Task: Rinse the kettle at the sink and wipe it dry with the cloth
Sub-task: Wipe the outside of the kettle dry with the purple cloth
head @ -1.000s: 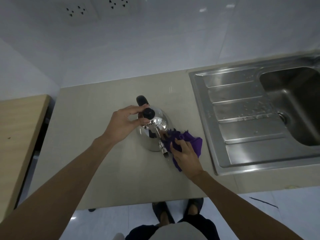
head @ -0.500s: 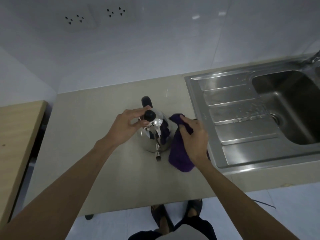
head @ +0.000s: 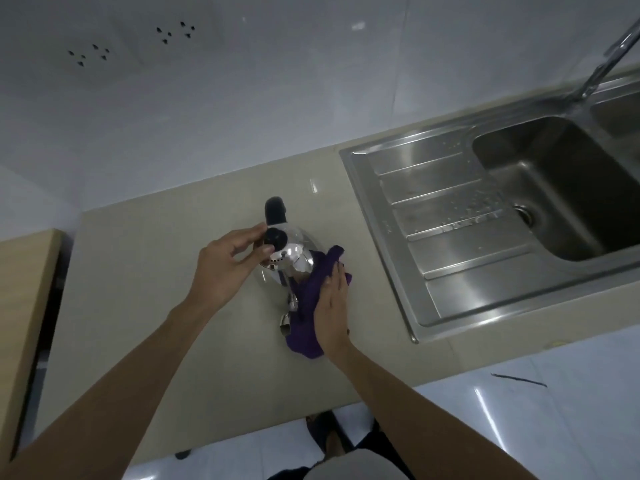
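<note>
A shiny steel kettle (head: 294, 258) with a black handle and black lid knob stands on the beige counter (head: 138, 306), left of the sink. My left hand (head: 225, 261) pinches the black lid knob between thumb and fingers. My right hand (head: 332, 303) presses a purple cloth (head: 306, 306) flat against the kettle's right side and spout. The cloth hangs down to the counter and hides part of the spout.
A steel sink (head: 450, 278) with a ribbed, wet drainboard and a deep basin lies to the right, with a tap (head: 602, 64) above it. A wooden surface (head: 24, 289) adjoins the counter's left. Wall sockets (head: 90, 55) sit on the white tiles. Feet show below the counter edge.
My right hand with the cloth has slid down the kettle's right side toward the spout, fingers now flatter. My left hand stays on the lid knob.
</note>
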`<action>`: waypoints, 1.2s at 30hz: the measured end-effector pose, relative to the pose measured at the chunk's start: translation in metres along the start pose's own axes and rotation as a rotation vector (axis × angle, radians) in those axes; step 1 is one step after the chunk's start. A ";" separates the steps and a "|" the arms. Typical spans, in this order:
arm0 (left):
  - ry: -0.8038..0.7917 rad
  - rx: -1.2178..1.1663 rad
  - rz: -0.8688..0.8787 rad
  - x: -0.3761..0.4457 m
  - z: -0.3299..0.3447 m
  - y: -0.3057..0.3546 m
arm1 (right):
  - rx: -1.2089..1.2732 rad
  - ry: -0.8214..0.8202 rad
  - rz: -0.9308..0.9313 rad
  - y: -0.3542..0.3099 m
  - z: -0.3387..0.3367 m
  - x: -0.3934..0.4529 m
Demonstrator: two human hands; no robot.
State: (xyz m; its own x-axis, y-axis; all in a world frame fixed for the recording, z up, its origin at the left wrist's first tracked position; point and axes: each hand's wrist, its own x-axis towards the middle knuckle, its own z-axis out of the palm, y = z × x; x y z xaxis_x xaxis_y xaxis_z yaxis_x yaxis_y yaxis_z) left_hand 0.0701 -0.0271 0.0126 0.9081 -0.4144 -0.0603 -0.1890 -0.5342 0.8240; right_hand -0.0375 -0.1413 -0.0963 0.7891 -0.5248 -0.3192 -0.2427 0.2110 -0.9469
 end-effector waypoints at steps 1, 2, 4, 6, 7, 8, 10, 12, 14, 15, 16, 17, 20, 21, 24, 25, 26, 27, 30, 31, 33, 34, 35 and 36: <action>0.002 0.001 -0.004 0.000 0.001 0.000 | 0.000 0.013 0.085 0.000 -0.001 0.007; 0.004 0.006 -0.006 -0.001 0.001 0.001 | -0.014 0.014 0.147 -0.002 -0.001 0.014; 0.003 0.032 -0.003 -0.001 0.000 0.003 | -0.085 0.007 0.199 -0.017 0.000 0.024; -0.012 0.089 0.027 -0.001 -0.002 0.005 | -0.079 0.071 0.092 -0.035 0.004 0.025; -0.017 0.109 0.036 -0.001 -0.002 0.006 | -0.108 0.103 -0.045 -0.043 0.006 0.022; -0.016 0.108 0.030 -0.001 -0.002 0.007 | -0.171 0.100 -0.199 -0.049 0.010 0.018; -0.008 0.048 -0.019 -0.001 -0.002 0.009 | -0.279 0.024 -0.399 -0.054 0.019 0.013; 0.001 0.028 -0.057 -0.002 -0.002 0.010 | -0.249 -0.007 -0.387 -0.049 0.023 0.015; 0.006 0.075 -0.066 -0.003 -0.002 0.010 | -0.139 0.038 -0.265 -0.036 0.016 0.016; 0.012 0.100 -0.076 -0.003 -0.001 0.010 | -0.079 0.066 -0.175 -0.028 0.010 0.019; 0.020 0.141 -0.086 -0.004 0.001 0.011 | -0.019 0.078 -0.066 -0.022 0.004 0.023; 0.030 0.204 -0.084 -0.004 0.004 0.012 | 0.006 0.080 0.038 -0.019 -0.002 0.028; 0.093 0.379 -0.046 -0.003 0.012 0.017 | -0.123 0.007 0.178 -0.030 -0.017 0.042; 0.107 0.373 -0.036 -0.002 0.012 0.017 | -0.141 0.004 0.155 -0.038 -0.020 0.044; 0.055 0.321 -0.003 0.002 0.008 0.014 | -0.090 0.081 -0.223 -0.066 -0.021 0.035; 0.017 0.275 0.008 0.002 0.007 0.013 | -0.097 0.060 -0.360 -0.073 -0.016 0.029; -0.029 0.214 0.016 0.003 0.005 0.013 | -0.140 0.031 -0.451 -0.075 -0.009 0.023; -0.075 0.166 0.017 0.003 0.004 0.014 | -0.198 0.019 -0.483 -0.071 0.000 0.016; -0.157 0.124 0.012 0.004 -0.001 0.010 | -0.220 0.100 -0.345 -0.039 0.005 0.004; -0.168 0.118 0.009 0.005 -0.004 0.008 | -0.196 0.105 -0.268 -0.025 -0.001 0.004; -0.201 0.087 0.001 0.006 -0.009 0.006 | -0.241 0.059 -0.118 -0.008 -0.021 0.010; -0.223 0.072 -0.006 0.006 -0.010 0.006 | -0.304 0.017 -0.063 -0.005 -0.031 0.016; -0.240 0.066 -0.013 0.007 -0.011 0.006 | -0.369 -0.019 -0.039 -0.006 -0.039 0.023; -0.250 0.064 -0.019 0.007 -0.012 0.006 | -0.413 -0.024 -0.055 -0.011 -0.044 0.027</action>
State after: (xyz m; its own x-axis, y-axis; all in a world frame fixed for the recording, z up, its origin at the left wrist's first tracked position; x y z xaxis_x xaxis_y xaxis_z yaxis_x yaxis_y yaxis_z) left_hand 0.0801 -0.0249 0.0240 0.7926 -0.5689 -0.2195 -0.2035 -0.5861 0.7842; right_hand -0.0381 -0.1943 -0.0963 0.8191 -0.5056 -0.2710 -0.4016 -0.1682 -0.9002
